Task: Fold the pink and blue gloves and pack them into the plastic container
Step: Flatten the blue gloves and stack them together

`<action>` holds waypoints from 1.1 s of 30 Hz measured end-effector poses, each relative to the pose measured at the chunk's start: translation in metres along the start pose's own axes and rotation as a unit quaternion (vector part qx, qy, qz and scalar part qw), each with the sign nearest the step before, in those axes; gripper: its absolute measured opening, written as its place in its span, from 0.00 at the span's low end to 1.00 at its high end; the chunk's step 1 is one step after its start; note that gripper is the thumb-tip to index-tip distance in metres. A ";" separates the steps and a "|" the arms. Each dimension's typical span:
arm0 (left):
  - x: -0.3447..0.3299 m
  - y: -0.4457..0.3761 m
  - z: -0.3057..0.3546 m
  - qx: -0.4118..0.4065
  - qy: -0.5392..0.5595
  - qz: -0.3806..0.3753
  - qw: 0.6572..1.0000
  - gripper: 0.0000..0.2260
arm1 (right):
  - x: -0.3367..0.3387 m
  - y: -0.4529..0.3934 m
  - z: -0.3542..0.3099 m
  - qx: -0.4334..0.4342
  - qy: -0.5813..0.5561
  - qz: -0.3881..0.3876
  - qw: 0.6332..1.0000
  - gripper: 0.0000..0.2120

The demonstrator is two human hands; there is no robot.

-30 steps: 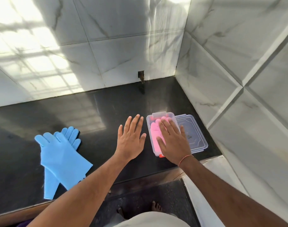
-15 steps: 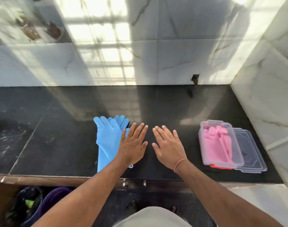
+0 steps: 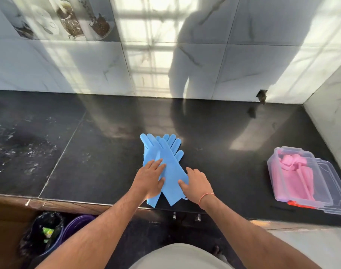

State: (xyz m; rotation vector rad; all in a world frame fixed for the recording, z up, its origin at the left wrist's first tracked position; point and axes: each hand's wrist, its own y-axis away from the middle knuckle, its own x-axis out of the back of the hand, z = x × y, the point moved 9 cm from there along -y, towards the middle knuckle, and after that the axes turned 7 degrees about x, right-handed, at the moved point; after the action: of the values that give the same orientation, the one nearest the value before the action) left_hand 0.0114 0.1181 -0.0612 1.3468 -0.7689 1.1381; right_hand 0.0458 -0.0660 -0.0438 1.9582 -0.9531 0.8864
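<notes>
Both hands are down on the blue gloves (image 3: 162, 162) in the middle of the frame. Left hand (image 3: 149, 180) lies flat on top of them with fingers straight and spread a little, palm pressing the lower left part. Right hand (image 3: 196, 183) sits at the gloves' right edge, thumb on the blue material and the other fingers bent down over the edge; can't really tell if it's pinching the edge or just resting there. There's a thin orange thread band (image 3: 206, 197) on that wrist.

Going big to small: the black stone tabletop (image 3: 88, 162) fills the whole middle band of the picture, with whitish smudges at the left. Behind it, pale marble wall tiles (image 3: 68, 65) take up the top, with a person's shadow across them and a decorative tile of jars in the upper left.

Blue gloves are lying crossed over each other, fingers pointing to the wall, cuffs near the tabletop's front edge. Well apart from them, at the right edge of the frame, is the clear plastic container (image 3: 288, 195) with the pink gloves (image 3: 293, 173) already inside. Its clear lid (image 3: 334, 191) lies just beside it on the right, and something red-orange pokes out under its near end.

Lower left, below the tabletop, there's a purple bucket (image 3: 76, 224) with a black bag (image 3: 39, 237) next to it.
</notes>
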 end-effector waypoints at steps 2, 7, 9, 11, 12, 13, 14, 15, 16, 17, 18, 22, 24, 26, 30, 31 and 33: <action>0.009 -0.003 -0.002 0.021 0.037 0.029 0.999 0.25 | -0.003 -0.003 0.004 -0.049 -0.075 -0.007 0.996 0.22; 0.039 -0.011 -0.002 0.147 0.276 0.054 0.948 0.26 | 0.012 -0.003 -0.010 -0.042 -0.201 0.057 0.977 0.09; 0.048 -0.011 0.001 0.233 0.386 0.038 0.892 0.31 | 0.031 -0.001 -0.021 -0.006 -0.222 0.110 0.969 0.10; 0.051 -0.009 0.014 0.287 0.554 0.002 0.782 0.30 | 0.053 0.003 -0.038 0.054 -0.241 0.155 0.957 0.10; 0.049 -0.009 0.026 0.289 0.643 -0.025 0.708 0.27 | 0.065 0.008 -0.049 0.096 -0.245 0.174 0.949 0.09; 0.050 -0.009 0.039 0.278 0.715 -0.050 0.640 0.22 | 0.075 0.014 -0.060 0.138 -0.245 0.187 0.941 0.09; 0.054 -0.009 0.049 0.260 0.764 -0.068 0.586 0.17 | 0.085 0.020 -0.069 0.176 -0.238 0.198 0.934 0.10; 0.058 -0.009 0.056 0.245 0.797 -0.085 0.545 0.14 | 0.094 0.027 -0.077 0.212 -0.222 0.209 0.928 0.10; 0.061 -0.009 0.063 0.236 0.819 -0.104 0.512 0.12 | 0.102 0.034 -0.083 0.241 -0.202 0.220 0.923 0.10; 0.063 -0.009 0.070 0.229 0.834 -0.126 0.486 0.11 | 0.109 0.040 -0.085 0.264 -0.183 0.226 0.920 0.10; 0.066 -0.008 0.075 0.220 0.846 -0.143 0.464 0.13 | 0.113 0.045 -0.086 0.281 -0.166 0.226 0.918 0.11; 0.070 -0.007 0.096 0.167 0.880 -0.196 0.398 0.15 | 0.119 0.058 -0.070 0.308 -0.131 0.199 0.921 0.14; 0.070 -0.006 0.106 0.132 0.891 -0.214 0.377 0.18 | 0.119 0.061 -0.052 0.296 -0.177 0.186 0.920 0.13; 0.071 -0.005 0.113 0.097 0.899 -0.215 0.370 0.20 | 0.126 0.064 -0.028 0.254 -0.283 0.213 0.900 0.11; 0.069 -0.005 0.131 0.054 0.888 -0.229 0.395 0.21 | 0.133 0.061 0.042 0.027 -0.413 0.321 0.852 0.19; 0.067 -0.005 0.137 0.048 0.880 -0.239 0.407 0.21 | 0.127 0.056 0.056 -0.028 -0.449 0.288 0.846 0.24; 0.062 -0.004 0.149 0.033 0.863 -0.255 0.434 0.22 | 0.111 0.047 0.070 -0.077 -0.526 0.187 0.826 0.31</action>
State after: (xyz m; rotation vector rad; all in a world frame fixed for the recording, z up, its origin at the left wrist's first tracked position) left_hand 0.0617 -0.0155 0.0142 -0.1524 1.1743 1.3053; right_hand 0.0766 -0.1794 0.0306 2.1044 -1.9979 -0.2153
